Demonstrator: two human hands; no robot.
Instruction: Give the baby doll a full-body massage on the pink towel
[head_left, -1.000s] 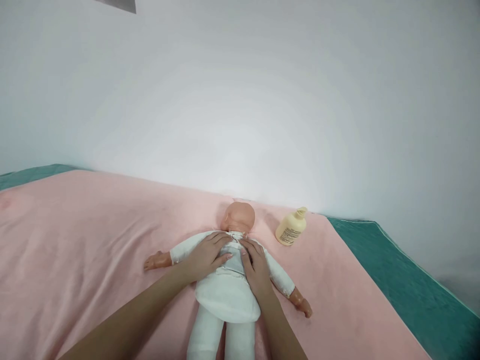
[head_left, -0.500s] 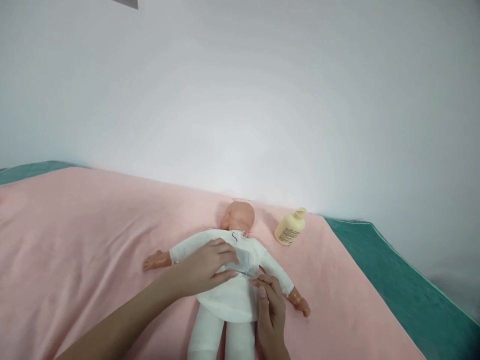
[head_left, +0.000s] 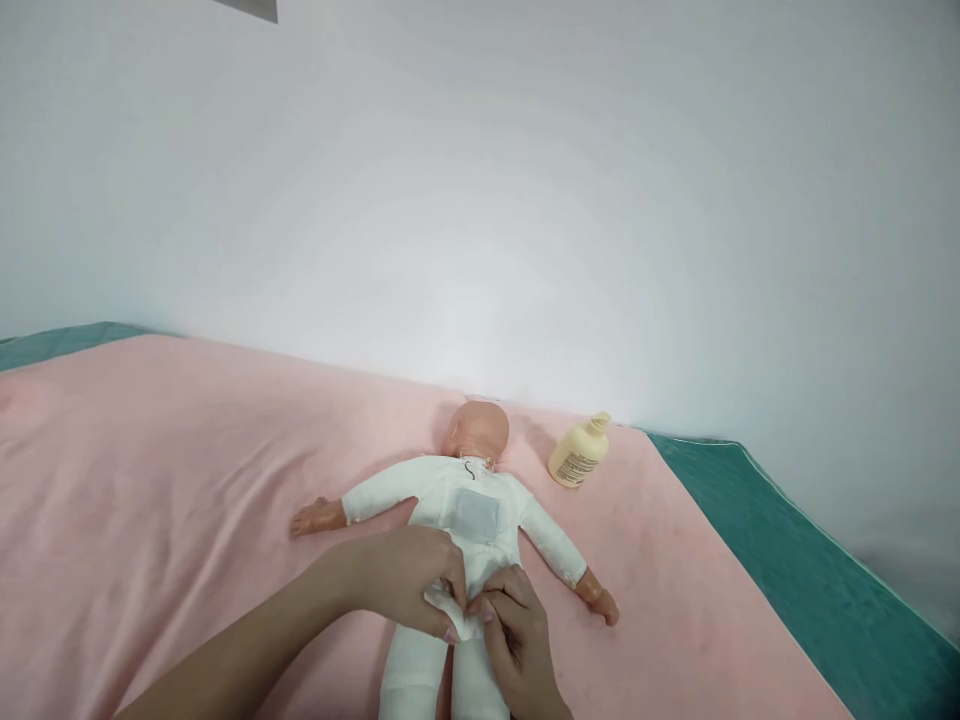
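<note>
A doll (head_left: pixel 442 485) in a white cloth body lies on the pink cloth, arms spread, its head toward the wall. A grey square patch (head_left: pixel 477 514) shows on its upper torso. My left hand (head_left: pixel 420 580) is bent over the doll's lower torso, fingers closed on a fold of white fabric (head_left: pixel 450 605). My right hand (head_left: pixel 517 630) meets it from the right at the doll's hips, thumb and fingers pinched together; what lies between them is too small to make out.
A pale yellow pump bottle (head_left: pixel 578 455) stands on the pink cloth (head_left: pixel 675 600) right of the doll's head. Green cloth (head_left: pixel 795 530) shows at the right and far left. Behind rises a white wall (head_left: pixel 480 200).
Both hands have moved down from the doll's chest to its lower torso, uncovering the grey patch. A clear loop near my right hand no longer shows.
</note>
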